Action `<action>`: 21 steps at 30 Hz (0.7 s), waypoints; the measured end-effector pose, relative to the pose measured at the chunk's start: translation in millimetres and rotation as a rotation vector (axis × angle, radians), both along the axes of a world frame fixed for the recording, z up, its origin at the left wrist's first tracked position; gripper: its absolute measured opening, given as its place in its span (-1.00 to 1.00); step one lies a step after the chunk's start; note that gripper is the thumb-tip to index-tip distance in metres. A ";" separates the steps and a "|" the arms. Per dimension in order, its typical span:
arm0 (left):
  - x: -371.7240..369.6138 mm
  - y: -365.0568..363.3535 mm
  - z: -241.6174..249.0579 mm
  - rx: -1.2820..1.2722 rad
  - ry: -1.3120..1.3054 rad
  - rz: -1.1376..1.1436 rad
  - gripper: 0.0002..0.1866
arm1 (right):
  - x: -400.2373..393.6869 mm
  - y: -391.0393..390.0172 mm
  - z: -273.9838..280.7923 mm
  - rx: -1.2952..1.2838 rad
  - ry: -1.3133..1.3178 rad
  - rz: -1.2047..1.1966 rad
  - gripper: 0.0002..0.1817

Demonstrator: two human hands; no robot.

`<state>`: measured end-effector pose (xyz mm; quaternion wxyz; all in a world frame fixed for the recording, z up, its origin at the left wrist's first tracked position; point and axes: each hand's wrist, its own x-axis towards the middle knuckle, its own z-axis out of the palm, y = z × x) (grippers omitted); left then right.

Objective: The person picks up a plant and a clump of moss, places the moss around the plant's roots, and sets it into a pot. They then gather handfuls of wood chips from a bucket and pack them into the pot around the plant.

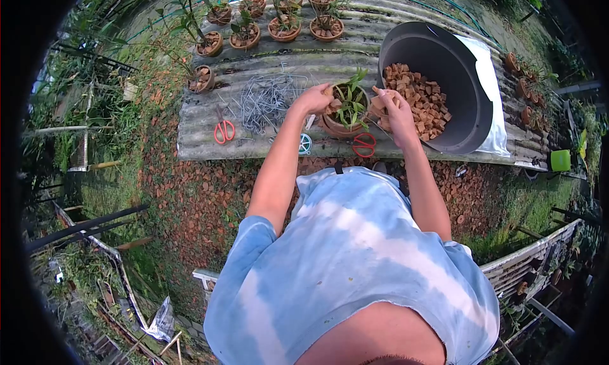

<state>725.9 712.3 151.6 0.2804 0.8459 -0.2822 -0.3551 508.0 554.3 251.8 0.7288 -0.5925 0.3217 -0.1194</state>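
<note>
A clay pot [339, 129] with a green leafy plant [350, 106] stands between my hands on the corrugated sheet. At its left rim, my left hand [313, 100] is closed around a brown brick chunk [333, 105], mostly covered by the fingers. My right hand [398, 116], just right of the pot, grips brick-brown chunks [379, 106]; their exact number cannot be made out. Beyond that hand, a large dark grey tub [468, 89] lies tilted, with a heap of brick chunks [415, 102] inside its opening.
Left of the pot lie a tangle of grey wire hangers [263, 102] and red-handled scissors [224, 131]. A second red-handled pair [364, 145] and a teal-and-white round spool [305, 144] are near the front edge. Several potted plants [284, 29] line the back of the corrugated sheet [209, 149].
</note>
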 end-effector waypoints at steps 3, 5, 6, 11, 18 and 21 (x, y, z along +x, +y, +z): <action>-0.5 -2.9 26.0 0.100 -0.109 -0.158 -0.28 | 0.3 -0.9 -2.0 -0.002 0.001 0.006 -0.61; -2.4 -5.6 25.6 0.132 -0.181 -0.194 -0.30 | -0.5 0.4 -2.6 0.004 0.006 0.012 -0.60; -0.6 -9.8 22.5 0.141 -0.188 -0.161 -0.31 | 0.2 1.4 0.2 0.008 0.013 0.015 -0.60; 14.0 -22.1 29.4 0.142 -0.100 -0.245 -0.47 | 4.4 -1.0 -0.6 -0.014 0.008 0.005 -0.59; 17.7 -26.5 10.0 -0.355 0.116 0.362 -0.68 | 13.1 -5.1 0.0 -0.057 0.012 0.000 -0.59; 10.8 -29.2 -24.1 -0.476 -0.020 0.357 -0.69 | 17.7 -0.1 -4.9 -0.100 0.061 0.058 -0.60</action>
